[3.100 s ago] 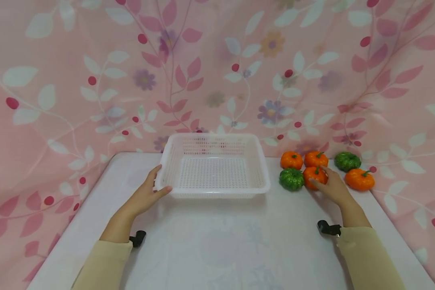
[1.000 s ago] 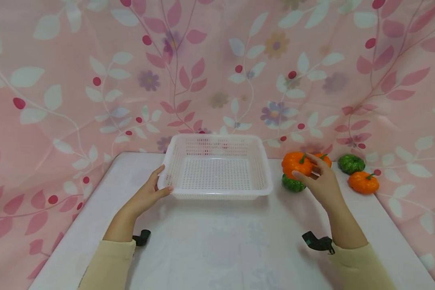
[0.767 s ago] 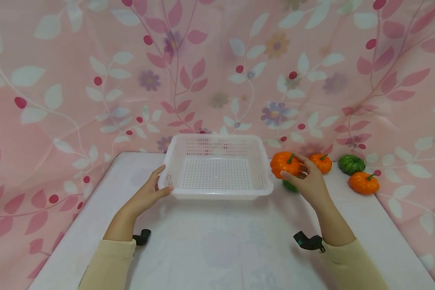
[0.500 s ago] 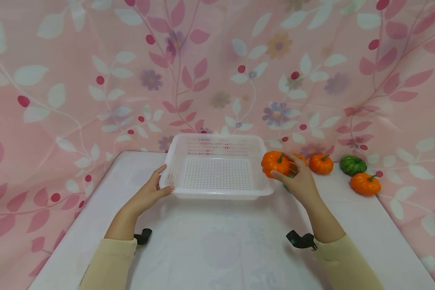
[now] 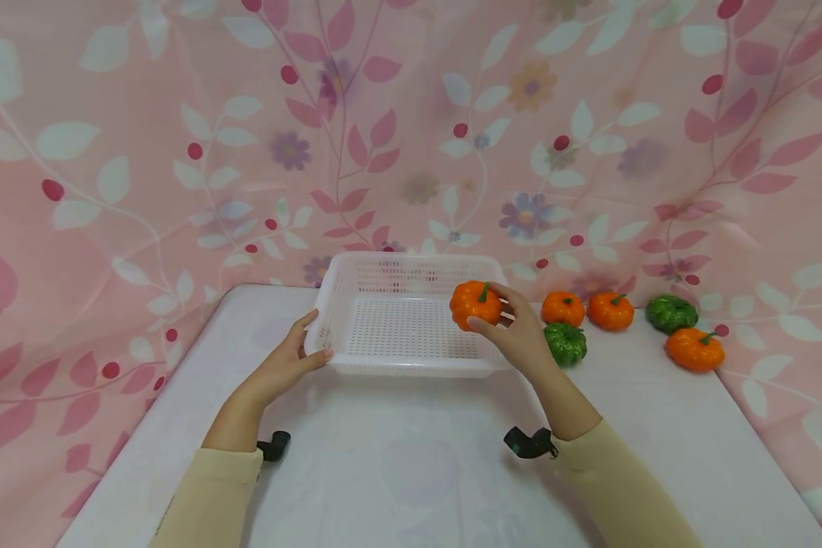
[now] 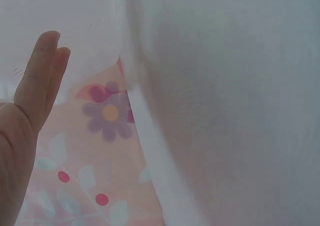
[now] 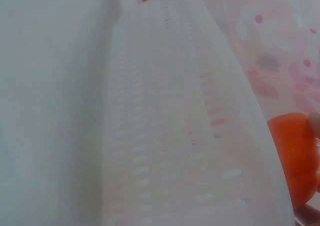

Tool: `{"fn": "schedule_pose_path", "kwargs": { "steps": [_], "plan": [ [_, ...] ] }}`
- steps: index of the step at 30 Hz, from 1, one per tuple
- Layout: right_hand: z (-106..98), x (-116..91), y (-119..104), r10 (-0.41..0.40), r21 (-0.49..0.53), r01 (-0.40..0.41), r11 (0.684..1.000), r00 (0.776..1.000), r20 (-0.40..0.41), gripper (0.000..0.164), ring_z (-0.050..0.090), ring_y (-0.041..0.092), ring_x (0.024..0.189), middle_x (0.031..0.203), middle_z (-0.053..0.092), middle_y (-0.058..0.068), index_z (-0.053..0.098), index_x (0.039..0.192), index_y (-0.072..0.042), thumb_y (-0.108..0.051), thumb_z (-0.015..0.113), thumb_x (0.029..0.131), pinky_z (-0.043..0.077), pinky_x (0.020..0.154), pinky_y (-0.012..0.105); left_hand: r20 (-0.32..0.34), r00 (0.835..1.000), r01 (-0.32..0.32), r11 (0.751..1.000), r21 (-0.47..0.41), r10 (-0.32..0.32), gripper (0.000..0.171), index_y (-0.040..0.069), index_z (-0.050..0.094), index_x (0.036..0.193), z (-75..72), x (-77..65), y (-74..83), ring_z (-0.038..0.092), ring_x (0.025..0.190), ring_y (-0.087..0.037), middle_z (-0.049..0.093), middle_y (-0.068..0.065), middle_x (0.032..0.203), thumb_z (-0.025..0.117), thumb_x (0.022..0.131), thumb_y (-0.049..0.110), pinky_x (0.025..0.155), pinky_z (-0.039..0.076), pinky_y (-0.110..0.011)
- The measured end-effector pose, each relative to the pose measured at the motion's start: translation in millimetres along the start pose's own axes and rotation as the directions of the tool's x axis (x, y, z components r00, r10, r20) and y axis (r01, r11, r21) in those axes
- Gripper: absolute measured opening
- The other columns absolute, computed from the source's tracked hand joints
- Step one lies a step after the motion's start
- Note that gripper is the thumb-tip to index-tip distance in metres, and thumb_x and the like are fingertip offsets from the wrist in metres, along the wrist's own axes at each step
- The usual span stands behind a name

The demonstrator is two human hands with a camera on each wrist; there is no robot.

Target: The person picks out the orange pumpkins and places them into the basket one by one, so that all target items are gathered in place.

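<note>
My right hand (image 5: 526, 340) grips a small orange pumpkin (image 5: 475, 306) with a green stem, thumb in front and fingers behind. The pumpkin is over the right part of a white perforated plastic basket (image 5: 411, 362), overlapping its inside in the head view. In the right wrist view, the basket's side wall (image 7: 160, 116) fills the middle and the orange pumpkin (image 7: 296, 158) shows past its rim. At the basket's left end, my left hand (image 5: 277, 374) touches the side with straight fingers, its thumb at the front-left corner. Those fingers (image 6: 37, 78) lie against the wall in the left wrist view.
Right of the basket are two orange pumpkins, one (image 5: 562, 308) beside another (image 5: 610, 311), with a green pumpkin (image 5: 565, 344) in front. Farther right sit a green pumpkin (image 5: 671, 313) and an orange pumpkin (image 5: 695, 350). A floral curtain (image 5: 411, 137) hangs behind the white-covered table (image 5: 411, 457).
My right hand has taken the front orange pumpkin from the group, lifted it, and carried it left over the basket. My left hand stays at the basket's left end.
</note>
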State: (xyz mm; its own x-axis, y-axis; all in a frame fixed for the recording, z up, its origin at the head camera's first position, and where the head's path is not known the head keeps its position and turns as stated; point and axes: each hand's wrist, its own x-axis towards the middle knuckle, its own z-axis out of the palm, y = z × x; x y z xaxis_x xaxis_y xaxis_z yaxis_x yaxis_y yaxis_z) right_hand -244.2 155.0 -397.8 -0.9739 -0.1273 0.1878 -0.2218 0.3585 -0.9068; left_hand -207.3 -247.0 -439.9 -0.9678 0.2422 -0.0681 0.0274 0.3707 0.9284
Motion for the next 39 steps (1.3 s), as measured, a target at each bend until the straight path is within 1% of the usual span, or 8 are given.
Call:
{"fn": "schedule_pose_path", "kwargs": {
  "steps": [7,12,16,20,23,27,34,39],
  "plan": [
    [22.2,9.1,-6.0,0.006,0.001,-0.006,1.000,0.999,0.050,0.073,0.048,0.035,0.126,0.148,0.044,0.012,0.046,0.148,-0.012,-0.030,0.080,0.087,0.044,0.107,0.048,0.004,1.000,-0.006,1.000,0.007,0.006,0.093,0.018,-0.001,0.161,-0.6,-0.4,0.2,0.038,0.136,-0.039,0.028,-0.028,0.154,0.066,0.098,0.027,0.111,0.033,-0.059],
    [34.2,17.1,-16.0,0.039,0.049,-0.043,0.998,0.996,0.086,0.071,0.051,0.033,0.125,0.147,0.045,0.009,0.046,0.149,-0.018,-0.031,0.080,0.087,0.050,0.101,0.045,-0.005,1.000,-0.001,1.000,0.009,0.001,0.093,0.019,-0.001,0.161,-1.2,-0.2,0.5,0.036,0.137,-0.038,0.025,-0.028,0.155,0.066,0.098,0.025,0.111,0.032,-0.060],
    [44.6,24.0,-24.4,0.031,0.071,-0.040,0.997,0.993,0.118,0.070,0.053,0.033,0.124,0.146,0.047,0.008,0.047,0.148,-0.018,-0.030,0.079,0.088,0.052,0.097,0.043,-0.006,1.000,0.003,1.000,0.001,-0.003,0.093,0.020,-0.001,0.162,-1.4,0.5,0.9,0.036,0.137,-0.038,0.026,-0.027,0.155,0.067,0.097,0.026,0.111,0.032,-0.059],
    [54.9,29.2,-31.8,0.031,0.046,-0.038,0.998,0.989,0.145,0.070,0.054,0.034,0.123,0.145,0.048,0.008,0.047,0.148,-0.020,-0.032,0.080,0.087,0.053,0.096,0.043,-0.003,1.000,0.002,1.000,-0.013,-0.002,0.095,0.021,0.000,0.162,-1.9,1.1,0.6,0.032,0.141,-0.038,0.023,-0.027,0.157,0.068,0.097,0.030,0.113,0.029,-0.060],
    [62.2,32.8,-35.4,0.031,0.037,-0.038,0.999,0.985,0.170,0.071,0.054,0.034,0.122,0.144,0.048,0.008,0.047,0.148,-0.019,-0.033,0.080,0.087,0.053,0.096,0.043,-0.006,1.000,0.004,1.000,-0.010,-0.004,0.094,0.022,0.001,0.162,-2.1,1.0,0.3,0.023,0.146,-0.040,0.015,-0.027,0.160,0.068,0.096,0.032,0.114,0.026,-0.061],
    [72.5,38.0,-38.4,0.023,0.007,-0.025,1.000,0.979,0.201,0.071,0.053,0.031,0.122,0.144,0.048,0.006,0.048,0.148,-0.017,-0.034,0.080,0.087,0.054,0.095,0.043,-0.010,1.000,0.006,1.000,0.002,-0.006,0.091,0.024,0.002,0.162,-2.2,0.8,-0.7,0.019,0.147,-0.044,0.011,-0.029,0.161,0.066,0.098,0.029,0.113,0.026,-0.063],
    [90.8,46.1,-43.1,0.030,-0.077,-0.012,0.997,0.971,0.238,0.069,0.053,0.029,0.121,0.145,0.050,0.004,0.049,0.147,-0.017,-0.036,0.079,0.087,0.055,0.092,0.042,-0.006,1.000,0.008,1.000,-0.026,-0.008,0.092,0.024,0.003,0.162,-1.7,2.0,-2.4,0.030,0.142,-0.041,0.017,-0.029,0.159,0.067,0.097,0.029,0.112,0.029,-0.061],
    [100.6,52.1,-50.1,0.033,-0.128,0.005,0.992,0.956,0.291,0.068,0.054,0.027,0.118,0.141,0.053,0.004,0.051,0.145,-0.016,-0.035,0.080,0.087,0.055,0.091,0.040,-0.007,1.000,0.023,1.000,-0.014,-0.024,0.091,0.025,0.003,0.162,-2.6,0.4,-2.1,0.033,0.141,-0.041,0.015,-0.028,0.160,0.067,0.097,0.029,0.112,0.029,-0.062]
  ]
}}
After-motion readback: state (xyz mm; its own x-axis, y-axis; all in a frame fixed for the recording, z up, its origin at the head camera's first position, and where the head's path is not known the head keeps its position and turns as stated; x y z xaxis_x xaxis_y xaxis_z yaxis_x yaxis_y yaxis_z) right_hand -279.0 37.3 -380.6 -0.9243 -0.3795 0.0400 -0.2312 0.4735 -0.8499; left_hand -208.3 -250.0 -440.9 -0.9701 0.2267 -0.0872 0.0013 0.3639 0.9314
